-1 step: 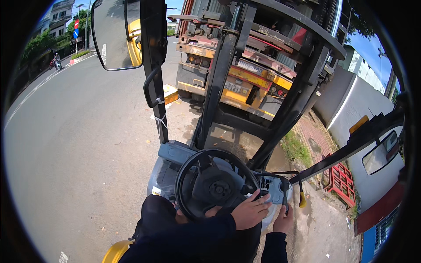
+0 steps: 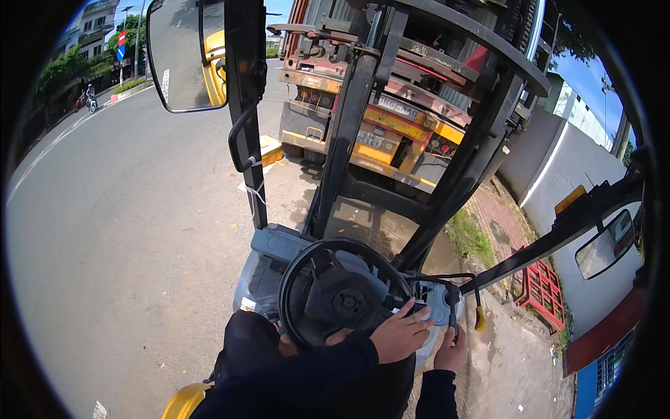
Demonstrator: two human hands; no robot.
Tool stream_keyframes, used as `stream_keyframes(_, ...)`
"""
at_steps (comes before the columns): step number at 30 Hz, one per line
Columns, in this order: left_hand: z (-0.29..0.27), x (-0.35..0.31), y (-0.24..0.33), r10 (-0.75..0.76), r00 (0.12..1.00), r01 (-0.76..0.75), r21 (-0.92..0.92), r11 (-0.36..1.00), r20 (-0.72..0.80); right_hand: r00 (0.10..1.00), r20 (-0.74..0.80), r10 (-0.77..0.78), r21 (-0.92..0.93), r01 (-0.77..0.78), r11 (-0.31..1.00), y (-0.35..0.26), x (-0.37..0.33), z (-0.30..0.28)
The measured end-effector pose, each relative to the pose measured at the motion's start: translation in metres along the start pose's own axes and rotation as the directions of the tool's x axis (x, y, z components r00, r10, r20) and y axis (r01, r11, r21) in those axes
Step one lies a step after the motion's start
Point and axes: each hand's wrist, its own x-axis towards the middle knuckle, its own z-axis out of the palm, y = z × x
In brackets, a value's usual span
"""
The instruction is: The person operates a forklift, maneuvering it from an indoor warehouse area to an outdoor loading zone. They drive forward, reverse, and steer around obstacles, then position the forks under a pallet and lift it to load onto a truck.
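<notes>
I sit at a forklift's black steering wheel point(image 2: 348, 302). My left hand point(image 2: 400, 336) reaches across my lap to the wheel's lower right. Its fingers are stretched out and slightly spread over dark control parts beside the rim; what lies under the palm is hidden. Beside it on the right, my right hand point(image 2: 451, 352) has its fingers closed round an upright black lever point(image 2: 453, 307) at the edge of the grey-blue console point(image 2: 437, 306). A yellow-tipped handle point(image 2: 480, 319) hangs just right of that lever. Dark sleeves cover both forearms.
The forklift's dark mast point(image 2: 343, 146) rises ahead. Close beyond it stands a yellow-and-red truck rear point(image 2: 408, 133) carrying a container. A white wall point(image 2: 583, 167) and a red metal rack point(image 2: 544, 293) line the right. A motorbike rider point(image 2: 91, 100) is on the road point(image 2: 139, 209) at far left.
</notes>
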Motion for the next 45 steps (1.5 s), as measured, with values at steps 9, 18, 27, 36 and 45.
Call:
stream_keyframes(9, 0.013, 0.037, -0.06, -0.014, 1.0, 0.013, 0.026, 1.0, 0.019, 1.0, 0.002, 0.03, 0.027, -0.031, 0.999, 0.003, 0.038, 0.042)
stream_keyframes(18, 0.026, 0.044, -0.106, -0.036, 0.993, 0.023, -0.115, 0.993, -0.114, 0.998, 0.018, 0.061, 0.189, -0.063, 0.98, 0.004, 0.094, 0.097)
stream_keyframes(27, 0.027, 0.042, -0.109, -0.011, 0.993, -0.009, -0.164, 0.986, -0.12, 0.995, 0.006, 0.102, 0.174, -0.101, 0.979, 0.0, 0.094, 0.094)
stream_keyframes(36, 0.024, 0.041, -0.121, -0.016, 0.996, 0.004, -0.138, 0.99, -0.085, 0.995, 0.021, 0.1, 0.159, -0.103, 0.982, -0.012, 0.101, 0.102)
stream_keyframes(45, 0.021, 0.039, -0.124, -0.014, 0.998, 0.004, -0.144, 0.99, -0.064, 0.993, -0.014, 0.116, 0.165, -0.112, 0.98, -0.005, 0.102, 0.111)
